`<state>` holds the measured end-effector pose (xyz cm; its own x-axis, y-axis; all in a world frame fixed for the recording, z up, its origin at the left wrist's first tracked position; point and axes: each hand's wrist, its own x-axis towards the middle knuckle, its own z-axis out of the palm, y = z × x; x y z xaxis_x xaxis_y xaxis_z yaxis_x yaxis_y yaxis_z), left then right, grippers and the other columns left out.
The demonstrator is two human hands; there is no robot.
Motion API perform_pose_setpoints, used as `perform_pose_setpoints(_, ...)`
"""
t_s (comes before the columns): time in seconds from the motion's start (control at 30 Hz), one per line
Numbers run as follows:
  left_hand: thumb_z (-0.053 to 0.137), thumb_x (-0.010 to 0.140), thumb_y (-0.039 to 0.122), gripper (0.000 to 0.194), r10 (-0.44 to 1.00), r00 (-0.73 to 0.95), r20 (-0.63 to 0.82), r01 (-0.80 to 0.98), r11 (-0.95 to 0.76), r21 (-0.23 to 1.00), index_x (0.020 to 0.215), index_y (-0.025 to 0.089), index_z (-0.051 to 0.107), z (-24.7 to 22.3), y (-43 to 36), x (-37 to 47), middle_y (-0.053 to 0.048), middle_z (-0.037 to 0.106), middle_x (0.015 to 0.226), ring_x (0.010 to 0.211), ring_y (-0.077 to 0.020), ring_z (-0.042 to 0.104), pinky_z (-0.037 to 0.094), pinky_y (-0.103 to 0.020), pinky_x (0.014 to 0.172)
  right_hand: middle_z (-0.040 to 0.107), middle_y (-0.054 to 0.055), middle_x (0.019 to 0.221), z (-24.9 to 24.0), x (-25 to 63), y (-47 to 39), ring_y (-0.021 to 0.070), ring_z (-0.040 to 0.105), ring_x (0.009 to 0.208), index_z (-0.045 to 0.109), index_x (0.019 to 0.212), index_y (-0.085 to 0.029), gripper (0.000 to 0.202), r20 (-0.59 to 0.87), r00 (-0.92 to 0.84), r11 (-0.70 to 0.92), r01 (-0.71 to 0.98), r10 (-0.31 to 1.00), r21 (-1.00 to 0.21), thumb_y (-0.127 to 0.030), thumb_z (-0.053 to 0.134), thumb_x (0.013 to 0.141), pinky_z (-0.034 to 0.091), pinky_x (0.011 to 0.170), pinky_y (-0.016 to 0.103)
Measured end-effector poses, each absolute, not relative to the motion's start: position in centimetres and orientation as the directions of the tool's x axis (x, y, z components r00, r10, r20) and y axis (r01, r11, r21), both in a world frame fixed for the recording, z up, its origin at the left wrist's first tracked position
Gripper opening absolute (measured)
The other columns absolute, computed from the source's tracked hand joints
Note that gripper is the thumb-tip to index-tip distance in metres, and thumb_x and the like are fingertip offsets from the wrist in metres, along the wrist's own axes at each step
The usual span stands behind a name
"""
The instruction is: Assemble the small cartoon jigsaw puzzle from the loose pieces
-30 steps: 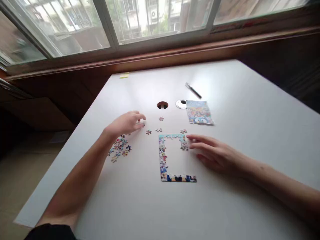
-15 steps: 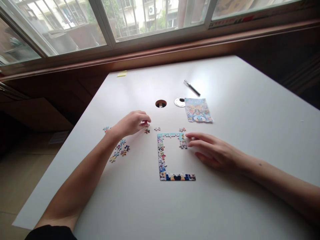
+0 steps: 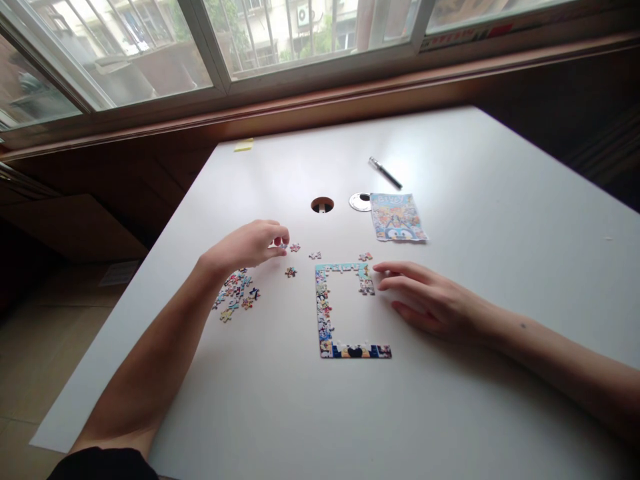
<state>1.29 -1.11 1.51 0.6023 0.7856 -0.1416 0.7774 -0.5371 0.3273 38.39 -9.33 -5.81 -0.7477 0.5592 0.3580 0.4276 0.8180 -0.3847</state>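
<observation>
My left hand (image 3: 255,241) is closed in a pinch on a small puzzle piece (image 3: 283,247) just above the table. Right beside its fingertips lies a loose pinkish piece (image 3: 295,247), and a darker piece (image 3: 291,272) rests a little nearer to me. A partly joined puzzle border (image 3: 323,313) forms a C shape, with its right side mostly open. My right hand (image 3: 425,297) lies with fingers apart at the border's upper right corner, holding nothing. Two more loose pieces, one pale (image 3: 315,255) and one orange-toned (image 3: 365,257), sit just beyond the top edge.
A heap of puzzle pieces (image 3: 235,290) lies by my left forearm, partly hidden. A picture sheet (image 3: 399,217), a pen (image 3: 385,173), a round metal cover (image 3: 359,202) and a cable hole (image 3: 323,205) are farther back on the white table (image 3: 280,413). Yellow tape (image 3: 243,145) marks the far edge.
My left hand has moved left, away from the border, with a piece in its fingers. The dark piece has shifted slightly left and nearer. My right hand has stayed nearly still.
</observation>
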Motion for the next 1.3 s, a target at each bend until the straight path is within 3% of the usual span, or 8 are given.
perform_pose_setpoints(0.1,0.059,0.090,0.032,0.022,0.821,0.554,-0.136,0.817,-0.505,0.278,0.106,0.023,0.070,0.9,-0.6,0.6,-0.006,0.066,0.108,0.089,-0.0181,0.060,0.043,-0.029,0.076,0.057,0.015,0.139,-6.0,38.5,-9.3,0.0272,0.059,0.127,0.058,0.122,-0.024,0.037,0.359,-0.733,0.803,0.431,0.578,-0.413,-0.012,0.059,0.087,0.055,0.103,0.043)
perform_pose_setpoints(0.47,0.061,0.083,0.026,0.014,0.824,0.544,-0.155,0.818,-0.482,0.314,0.092,0.017,0.066,0.0,0.2,0.1,-0.007,0.065,0.096,0.086,-0.0180,0.059,0.046,-0.030,0.073,0.056,0.014,0.140,-6.0,38.5,-9.3,0.0272,0.059,0.127,0.059,0.120,-0.024,0.035,0.343,-0.726,0.785,0.436,0.596,-0.441,-0.014,0.061,0.086,0.055,0.103,0.041)
perform_pose_setpoints(0.6,0.062,0.086,0.030,0.024,0.848,0.515,-0.126,0.757,-0.381,0.530,0.106,0.018,0.069,0.6,-0.6,1.1,-0.004,0.067,0.086,0.075,-0.0147,0.060,0.048,-0.029,0.068,0.056,0.014,0.139,-5.9,38.4,-9.3,0.0268,0.059,0.126,0.058,0.120,-0.024,0.036,0.343,-0.726,0.786,0.439,0.596,-0.435,-0.013,0.061,0.086,0.054,0.103,0.042)
perform_pose_setpoints(0.7,0.066,0.087,0.033,0.022,0.799,0.580,-0.160,0.550,-0.238,0.801,0.100,0.016,0.072,0.8,-2.3,3.8,-0.006,0.070,0.084,0.078,-0.0154,0.064,0.051,-0.029,0.068,0.057,0.013,0.138,-5.8,38.4,-9.3,0.0267,0.059,0.126,0.058,0.113,-0.025,0.030,0.350,-0.726,0.789,0.431,0.592,-0.438,-0.013,0.060,0.086,0.054,0.101,0.043)
perform_pose_setpoints(0.8,0.073,0.083,0.027,0.022,0.773,0.603,-0.198,0.313,0.000,0.950,0.100,0.013,0.071,0.0,-4.7,7.5,-0.006,0.070,0.080,0.075,-0.0142,0.066,0.055,-0.029,0.071,0.062,0.011,0.131,-5.4,38.2,-9.4,0.0280,0.059,0.122,0.059,0.101,-0.025,0.019,0.385,-0.694,0.783,0.446,0.608,-0.433,-0.016,0.063,0.086,0.054,0.097,0.047)
perform_pose_setpoints(0.93,0.080,0.077,0.022,0.024,0.759,0.608,-0.230,0.119,0.199,0.973,0.097,0.012,0.070,-1.4,-7.6,10.9,-0.008,0.073,0.085,0.082,-0.0164,0.071,0.058,-0.031,0.077,0.068,0.008,0.103,-4.2,37.4,-10.3,0.0230,0.064,0.099,0.061,0.100,-0.025,0.015,0.438,-0.611,0.745,0.452,0.659,-0.491,-0.018,0.065,0.087,0.055,0.086,0.040)
perform_pose_setpoints(1.1,0.082,0.077,0.022,0.026,0.763,0.613,-0.206,0.048,0.224,0.973,0.097,0.014,0.068,-1.8,-9.4,12.3,-0.009,0.073,0.091,0.093,-0.0216,0.073,0.059,-0.035,0.082,0.069,0.003,0.088,-3.1,36.1,-12.2,0.0166,0.062,0.079,0.063,0.100,-0.025,0.010,0.354,-0.510,0.592,0.444,0.784,-0.672,-0.024,0.066,0.091,0.053,0.074,0.031)
perform_pose_setpoints(1.3,0.083,0.076,0.020,0.024,0.763,0.619,-0.186,0.039,0.206,0.978,0.090,0.014,0.064,-1.9,-9.9,12.8,-0.007,0.073,0.083,0.083,-0.0189,0.074,0.058,-0.030,0.074,0.068,0.000,0.080,-3.1,35.5,-12.9,0.0136,0.058,0.070,0.064,0.091,-0.024,0.004,0.301,-0.438,0.501,0.474,0.847,-0.724,-0.027,0.062,0.092,0.051,0.066,0.027)
